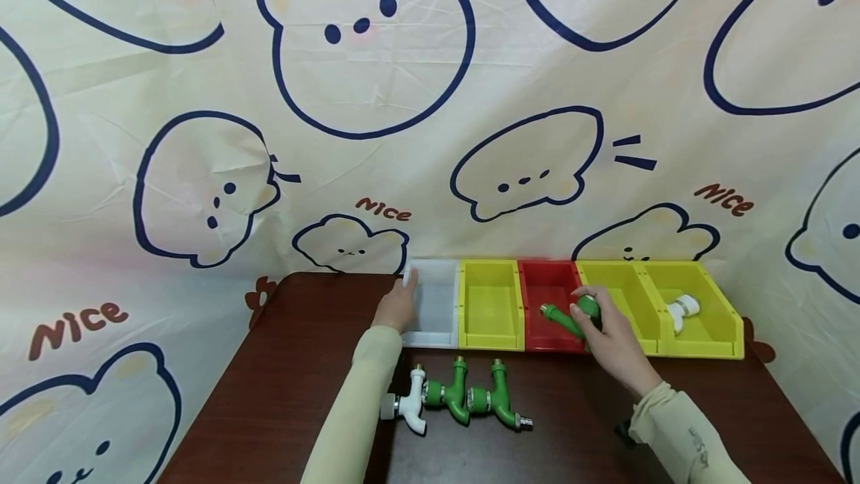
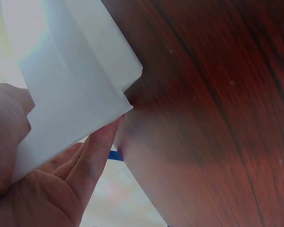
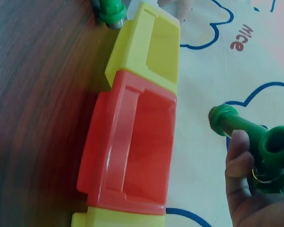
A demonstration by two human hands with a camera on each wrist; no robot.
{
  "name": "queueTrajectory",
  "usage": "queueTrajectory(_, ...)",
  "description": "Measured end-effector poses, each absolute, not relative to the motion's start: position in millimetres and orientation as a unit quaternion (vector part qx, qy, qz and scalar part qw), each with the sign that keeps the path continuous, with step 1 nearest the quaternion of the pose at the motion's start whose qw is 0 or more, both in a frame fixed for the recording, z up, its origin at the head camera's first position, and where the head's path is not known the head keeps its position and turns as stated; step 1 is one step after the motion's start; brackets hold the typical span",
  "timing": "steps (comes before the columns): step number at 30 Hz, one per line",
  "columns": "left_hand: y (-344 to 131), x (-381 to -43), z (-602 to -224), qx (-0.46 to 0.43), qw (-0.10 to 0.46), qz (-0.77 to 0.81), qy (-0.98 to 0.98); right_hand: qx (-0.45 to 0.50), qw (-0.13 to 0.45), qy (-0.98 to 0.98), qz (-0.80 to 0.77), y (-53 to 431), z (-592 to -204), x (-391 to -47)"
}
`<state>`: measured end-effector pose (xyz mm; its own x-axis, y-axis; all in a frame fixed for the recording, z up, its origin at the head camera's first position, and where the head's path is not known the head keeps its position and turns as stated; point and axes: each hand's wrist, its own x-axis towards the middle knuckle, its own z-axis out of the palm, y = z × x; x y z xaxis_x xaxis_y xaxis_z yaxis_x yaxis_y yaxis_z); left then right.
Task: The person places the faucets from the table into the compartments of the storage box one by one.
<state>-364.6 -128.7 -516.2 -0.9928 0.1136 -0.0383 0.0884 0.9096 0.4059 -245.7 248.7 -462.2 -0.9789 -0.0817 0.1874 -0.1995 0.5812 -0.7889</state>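
Note:
My left hand (image 1: 396, 308) grips the left wall of the pale grey bin (image 1: 435, 339) at the left end of the row. In the left wrist view its thumb lies on one side of the bin wall (image 2: 71, 99), the fingers on the other. Over the red bin (image 1: 547, 340), my right hand (image 1: 617, 340) holds a green tap (image 1: 561, 319), its threaded end pointing left. The right wrist view shows the green tap (image 3: 246, 126) held above the bins' level, fingers wrapped partly round its body.
On the brown table (image 1: 322, 312), before the bins, lie a white tap (image 1: 412, 403), a green tap (image 1: 458, 394) and another green tap (image 1: 500, 398) with a metal tip. Yellow bins flank the red one; the far right yellow bin (image 1: 712, 347) contains a white tap (image 1: 684, 309). Behind hangs a printed cloth (image 1: 416, 170).

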Motion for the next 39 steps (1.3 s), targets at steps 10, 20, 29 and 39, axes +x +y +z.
queueTrajectory(10,-127.3,-362.3,-516.3,0.051,0.023,0.201,0.978,0.042,0.12,-0.899,0.419,271.6,-450.2,-254.7)
queueTrajectory(20,-127.2,-362.6,-516.2,0.048,0.022,0.198,0.979,-0.03,0.205,-0.895,0.394,299.9,-453.7,-279.2)
queueTrajectory(29,-126.2,-360.6,-515.2,0.051,0.014,0.195,0.979,-0.044,0.207,-0.904,0.372,314.2,-473.2,-304.8)
queueTrajectory(39,-127.0,-362.2,-516.0,0.05,0.018,0.197,0.979,-0.055,0.181,-0.915,0.357,312.1,-492.4,-314.8)
